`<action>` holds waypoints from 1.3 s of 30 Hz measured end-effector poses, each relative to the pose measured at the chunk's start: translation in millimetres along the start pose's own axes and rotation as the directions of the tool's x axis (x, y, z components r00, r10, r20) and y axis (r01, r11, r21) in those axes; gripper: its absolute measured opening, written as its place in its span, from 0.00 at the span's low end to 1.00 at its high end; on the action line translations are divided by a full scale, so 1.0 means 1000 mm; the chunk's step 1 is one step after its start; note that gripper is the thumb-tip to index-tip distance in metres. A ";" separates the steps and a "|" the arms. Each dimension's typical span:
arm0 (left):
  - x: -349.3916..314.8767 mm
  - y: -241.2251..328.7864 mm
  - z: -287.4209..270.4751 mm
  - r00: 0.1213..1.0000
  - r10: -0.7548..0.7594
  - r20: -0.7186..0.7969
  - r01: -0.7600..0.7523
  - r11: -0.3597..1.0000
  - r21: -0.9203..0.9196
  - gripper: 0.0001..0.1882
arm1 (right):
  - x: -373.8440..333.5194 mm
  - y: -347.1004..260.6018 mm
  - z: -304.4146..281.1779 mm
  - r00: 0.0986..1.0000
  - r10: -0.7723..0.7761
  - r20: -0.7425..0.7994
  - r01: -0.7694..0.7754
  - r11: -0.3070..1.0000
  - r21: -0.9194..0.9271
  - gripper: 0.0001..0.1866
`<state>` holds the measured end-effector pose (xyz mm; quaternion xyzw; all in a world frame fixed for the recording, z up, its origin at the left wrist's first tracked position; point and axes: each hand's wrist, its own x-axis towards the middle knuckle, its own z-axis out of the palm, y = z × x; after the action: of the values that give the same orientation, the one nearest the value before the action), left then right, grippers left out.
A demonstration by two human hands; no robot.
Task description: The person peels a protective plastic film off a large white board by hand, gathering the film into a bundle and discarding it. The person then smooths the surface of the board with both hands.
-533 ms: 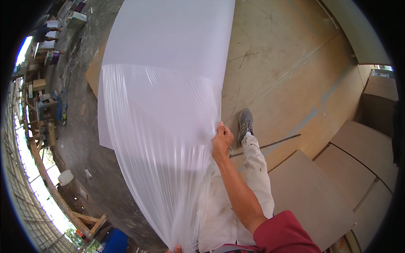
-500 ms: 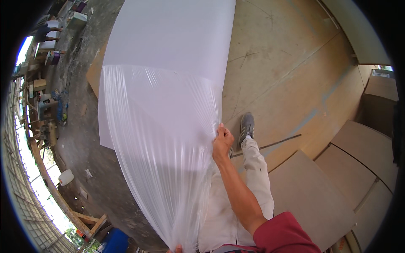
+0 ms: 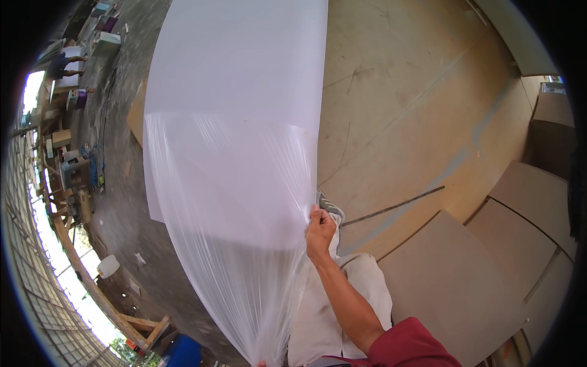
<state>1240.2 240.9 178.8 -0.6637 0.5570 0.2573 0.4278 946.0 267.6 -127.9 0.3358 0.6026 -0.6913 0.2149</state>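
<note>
A long white panel [image 3: 244,61] stretches from the top of the view toward me. Clear plastic film [image 3: 244,293] clings to its surface up to a crosswise line. Nearer to me the film hangs loose in taut pleats that narrow toward the bottom edge. There my left hand [image 3: 262,364] shows only a bit of finger, where the pleats bunch together in its grip. My right hand [image 3: 321,233] pinches the film's right edge beside the panel's long side, fingers closed. Below the panel's near end, the film crosses in front of my pale trousers.
Brown boards [image 3: 452,287] lie at the right, with a dark thin strip [image 3: 391,207] ahead of them. Plywood [image 3: 391,110] spreads beside the panel. Left lie the grey floor [image 3: 128,202], a white jug [image 3: 108,266] and a blue drum [image 3: 183,352]. Another person [image 3: 61,64] is far left.
My right hand has come lower with the film's edge. My forward foot has drawn back, now partly behind the film and hand. The line on the panel sits lower in view.
</note>
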 end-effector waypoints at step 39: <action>0.036 -0.061 0.010 0.818 0.563 0.119 -0.573 0.816 0.078 0.19 | -0.066 0.052 0.024 0.865 0.124 0.486 -0.001 0.969 -0.246 0.41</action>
<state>1309.5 231.3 161.3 -0.4302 0.7230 0.3720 0.3923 1022.3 228.2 -115.2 0.1376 0.5939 -0.6698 0.4239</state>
